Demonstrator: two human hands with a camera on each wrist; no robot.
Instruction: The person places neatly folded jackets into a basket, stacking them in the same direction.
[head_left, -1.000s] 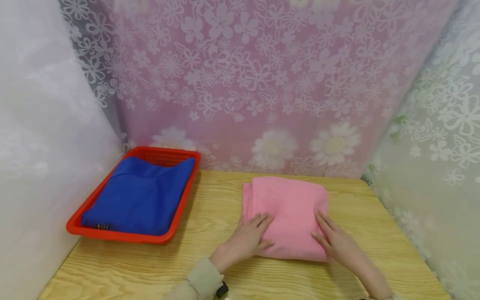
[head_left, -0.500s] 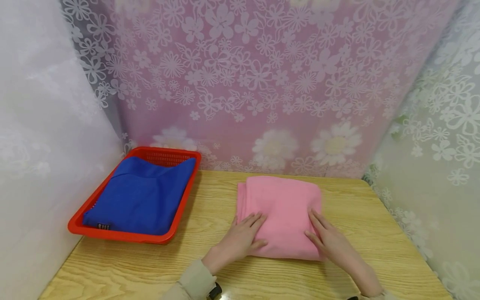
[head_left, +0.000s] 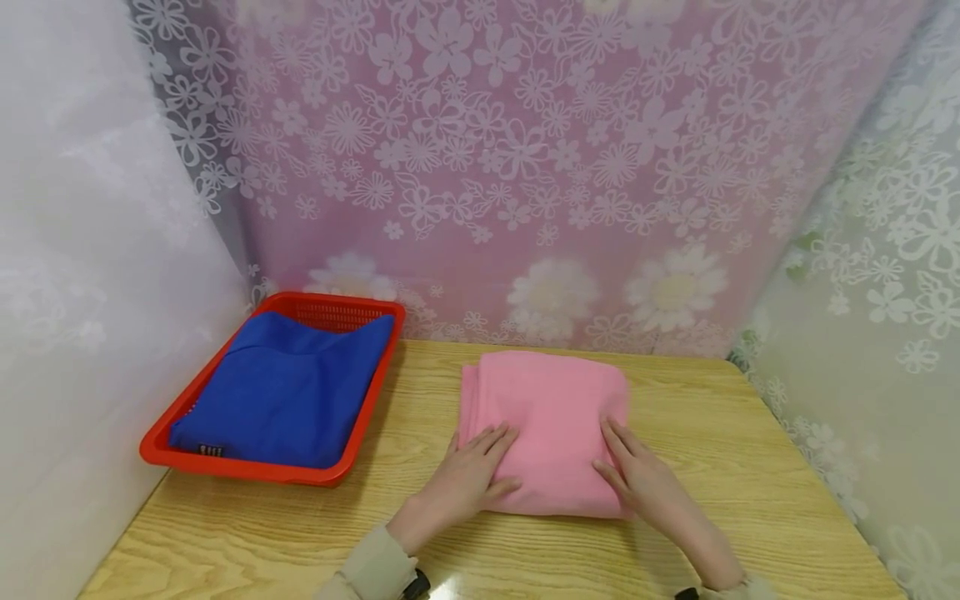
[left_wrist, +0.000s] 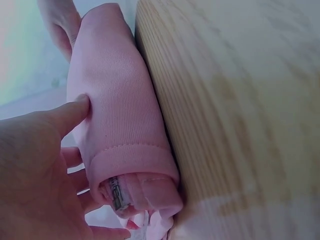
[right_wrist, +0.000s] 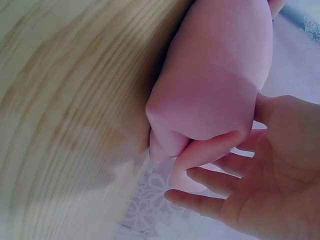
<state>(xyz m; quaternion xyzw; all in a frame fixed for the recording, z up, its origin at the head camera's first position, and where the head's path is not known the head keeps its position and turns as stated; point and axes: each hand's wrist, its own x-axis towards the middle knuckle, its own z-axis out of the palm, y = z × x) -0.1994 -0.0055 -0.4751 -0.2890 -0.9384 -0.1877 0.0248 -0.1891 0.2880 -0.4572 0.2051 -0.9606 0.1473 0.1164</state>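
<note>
Squarely on the table [head_left: 712,450], at five o'clock from mid-view in the head camera, lies the folded pink cloth [head_left: 547,408], its underside hidden. At its eight o'clock, the left hand [head_left: 467,479] rests against it, fingers spread and gripping nothing; at four o'clock, the right hand [head_left: 648,479] touches it likewise, fingers loosely extended. The left wrist view shows a dark patch [left_wrist: 119,192] half buried in the fold, its print unreadable. Both sleeves run out of the head view's bottom edge, each dark wristband [head_left: 416,585] only partly visible. Toward nine o'clock, well apart, the red basket [head_left: 247,472] holds a blue cloth [head_left: 285,392], covering most of its floor; the small label [head_left: 211,451] is illegible
</note>
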